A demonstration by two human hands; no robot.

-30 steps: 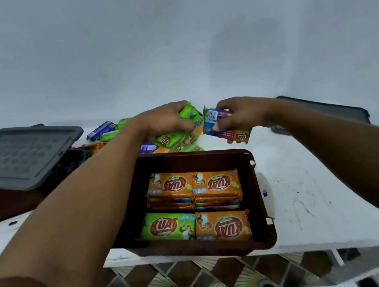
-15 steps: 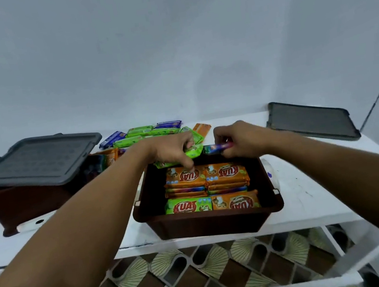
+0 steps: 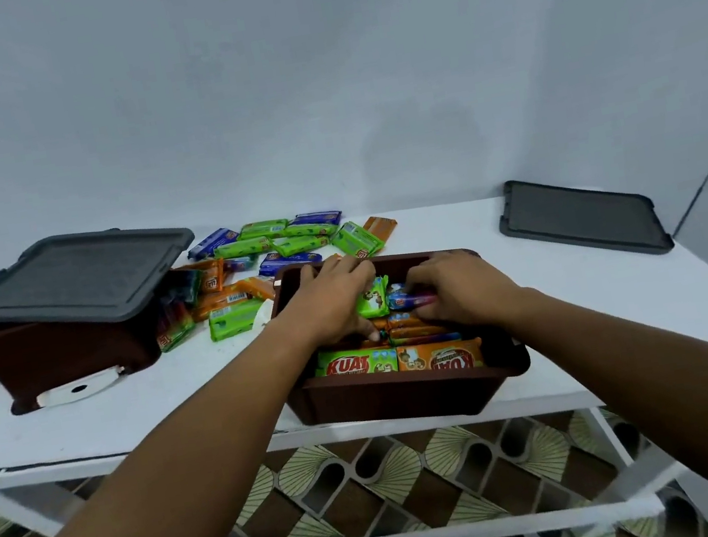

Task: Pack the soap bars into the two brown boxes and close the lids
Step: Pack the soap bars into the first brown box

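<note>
An open brown box (image 3: 406, 393) stands at the table's front edge, holding stacked orange and green soap bars (image 3: 439, 357). Inside it, my left hand (image 3: 329, 300) grips a green soap bar (image 3: 372, 298) and my right hand (image 3: 463, 289) grips a blue soap bar (image 3: 409, 300); both bars sit over the back stack. Several loose soap bars (image 3: 287, 244) lie on the table behind the box. A second brown box (image 3: 61, 352) stands at the left with a grey lid (image 3: 63, 279) lying askew on top; bars show at its open right side.
A second grey lid (image 3: 580, 216) lies flat at the back right of the white table (image 3: 584, 309). A white round tag (image 3: 77, 389) sits by the left box. A white wall rises close behind. Patterned floor tiles show under the table frame.
Both hands carried a green and a blue bar from the loose pile back over the box rim and lowered them into the box. The camera tilted so more table shows.
</note>
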